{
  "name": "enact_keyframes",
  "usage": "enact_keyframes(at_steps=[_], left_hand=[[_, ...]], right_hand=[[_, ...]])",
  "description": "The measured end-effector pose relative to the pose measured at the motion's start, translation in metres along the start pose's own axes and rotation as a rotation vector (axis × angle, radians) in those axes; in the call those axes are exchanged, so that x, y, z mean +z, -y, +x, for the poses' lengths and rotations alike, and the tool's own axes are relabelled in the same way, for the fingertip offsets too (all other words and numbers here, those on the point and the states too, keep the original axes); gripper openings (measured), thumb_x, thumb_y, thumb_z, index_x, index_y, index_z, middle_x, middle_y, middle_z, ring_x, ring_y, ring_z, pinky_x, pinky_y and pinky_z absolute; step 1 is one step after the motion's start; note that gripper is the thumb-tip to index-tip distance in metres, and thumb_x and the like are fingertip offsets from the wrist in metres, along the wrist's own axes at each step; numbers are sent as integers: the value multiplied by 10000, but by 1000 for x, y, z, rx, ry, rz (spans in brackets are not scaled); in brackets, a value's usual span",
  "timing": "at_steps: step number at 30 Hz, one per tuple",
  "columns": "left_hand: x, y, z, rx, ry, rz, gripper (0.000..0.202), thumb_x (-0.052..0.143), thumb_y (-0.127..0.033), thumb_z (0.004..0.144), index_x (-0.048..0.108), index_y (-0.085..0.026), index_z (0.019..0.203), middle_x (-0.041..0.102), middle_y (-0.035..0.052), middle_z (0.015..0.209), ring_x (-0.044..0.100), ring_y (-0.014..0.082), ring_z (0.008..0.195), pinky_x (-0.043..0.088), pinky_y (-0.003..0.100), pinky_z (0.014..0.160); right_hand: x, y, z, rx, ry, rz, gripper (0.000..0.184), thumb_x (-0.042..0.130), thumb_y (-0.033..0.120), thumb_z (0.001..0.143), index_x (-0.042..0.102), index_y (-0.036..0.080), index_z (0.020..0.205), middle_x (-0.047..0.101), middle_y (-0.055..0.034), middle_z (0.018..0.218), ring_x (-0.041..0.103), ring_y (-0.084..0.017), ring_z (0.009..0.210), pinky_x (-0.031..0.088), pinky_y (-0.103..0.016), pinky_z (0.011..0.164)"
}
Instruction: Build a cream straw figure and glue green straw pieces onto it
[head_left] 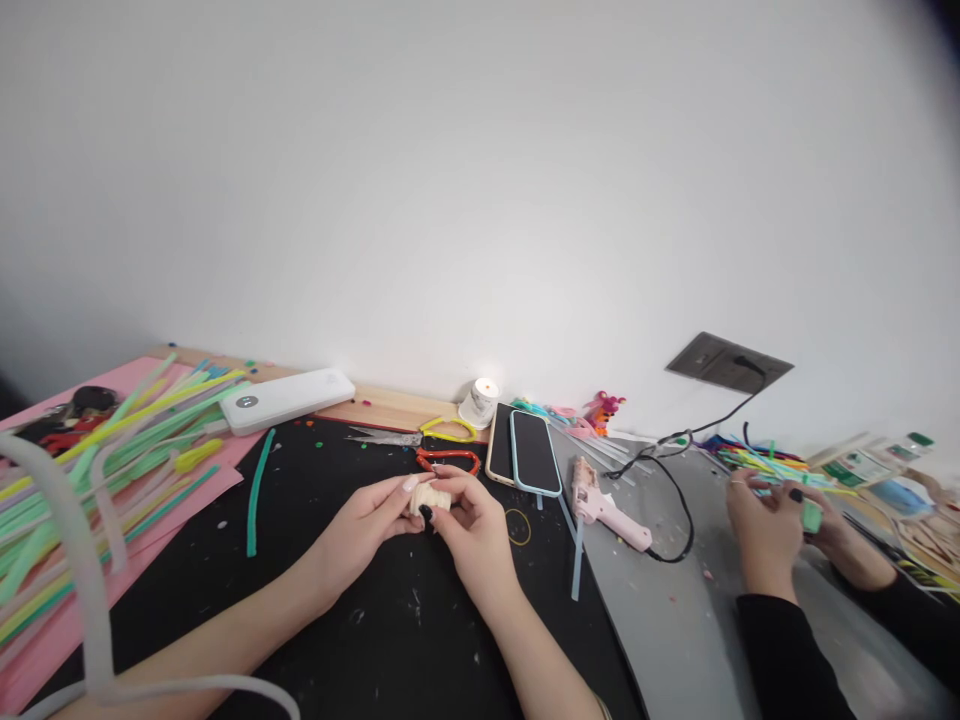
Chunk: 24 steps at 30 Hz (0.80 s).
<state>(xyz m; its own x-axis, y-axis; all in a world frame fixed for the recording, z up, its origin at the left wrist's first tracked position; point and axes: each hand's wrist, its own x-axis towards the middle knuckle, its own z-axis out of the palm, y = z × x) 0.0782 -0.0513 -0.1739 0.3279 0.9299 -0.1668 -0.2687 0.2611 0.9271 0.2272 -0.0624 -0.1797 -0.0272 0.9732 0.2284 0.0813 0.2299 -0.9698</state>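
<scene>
Both my hands meet over the black mat (pixel 360 640), closed around a small cream-coloured, ridged piece (pixel 429 497) that looks fuzzy, like coiled pipe cleaner. My left hand (pixel 371 515) pinches it from the left with thumb and fingers. From the right, my right hand (pixel 474 520) grips it, a dark-nailed finger pressed on its front. Just beyond my fingers lies a pair of scissors with a red and a yellow handle loop (pixel 448 430). A teal pipe cleaner (pixel 259 492) rests alone on the mat to the left.
Pipe cleaners (pixel 97 470) cover pink paper at left, near a white power bank (pixel 289 400) and a cable in the foreground. Behind are a lit candle (pixel 484 395) and phones (pixel 535 452). A pink glue gun (pixel 609 510) lies right; beyond, a co-worker's hands (pixel 772 520) hold something green.
</scene>
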Motion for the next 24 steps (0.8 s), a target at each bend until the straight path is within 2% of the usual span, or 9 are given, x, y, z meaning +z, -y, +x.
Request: enact_keyframes(at_steps=[4,8,10,15,20,24], left_hand=[[1,-2,0,38,-34,50,326,643,-340,770,641,-170,1048,681,75,1013,615,206,895,495,310,795],[0,-3,0,88,-67,104,269,684,-306,724,651,-161,948,700,71,912,631,211,837,497,289,712],[0,-3,0,92,-69,104,251,692,-295,717,652,-165,929,699,57,873,632,200,806,500,284,705],[2,-7,-1,70,-6,58,241,636,-334,778,653,-172,956,700,57,928,635,194,857,509,306,808],[-2,-6,1,138,56,142,263,673,-258,745,660,-186,997,718,61,945,647,211,903,503,300,818],[-9,-4,1,246,-4,315,223,667,-223,735,700,-197,954,702,63,962,655,215,867,505,289,794]], right_hand=[[1,-1,2,87,-24,131,136,690,171,649,630,175,771,646,-107,1103,651,-221,919,535,-330,745],[2,-1,2,157,-46,169,157,735,197,605,634,174,723,717,-63,853,671,-212,799,533,-341,734],[2,0,3,169,-50,172,150,737,197,606,642,171,720,718,-48,791,666,-194,733,528,-326,706],[-1,3,4,187,-35,232,165,724,202,648,668,173,801,709,-27,754,646,-165,683,514,-301,690],[-3,0,4,203,-25,328,200,724,216,654,678,176,845,705,-30,777,626,-157,660,511,-289,653],[-3,-4,4,202,-20,386,221,728,213,664,660,177,871,688,-22,775,604,-136,644,487,-256,611]])
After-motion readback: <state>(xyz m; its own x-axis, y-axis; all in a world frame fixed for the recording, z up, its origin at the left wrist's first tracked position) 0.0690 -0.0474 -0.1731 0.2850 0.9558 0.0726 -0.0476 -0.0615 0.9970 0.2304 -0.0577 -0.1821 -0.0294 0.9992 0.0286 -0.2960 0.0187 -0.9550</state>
